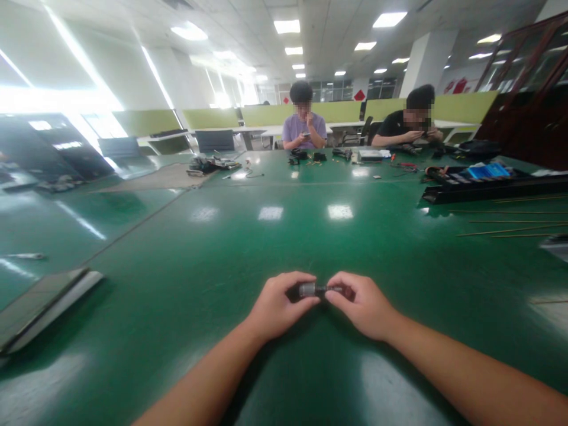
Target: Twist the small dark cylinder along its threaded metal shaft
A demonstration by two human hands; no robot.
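Observation:
Just above the green table, a small grey-and-black cylindrical part [307, 290] lies level between my two hands. My left hand [280, 303] curls round its thicker grey end, thumb below and fingers above. The thinner dark end is pinched by my right hand [361, 303], whose thumb and forefinger meet near the middle of the part. Some of its length is hidden behind the fingers, and its exact kind is too blurred to make out.
A flat grey panel-like object [48, 302] lies at the left. Thin rods [515, 222] and a long black tray [488, 190] are at the right. Tools and parts [213, 163] lie at the far side, where two people [304, 127] sit.

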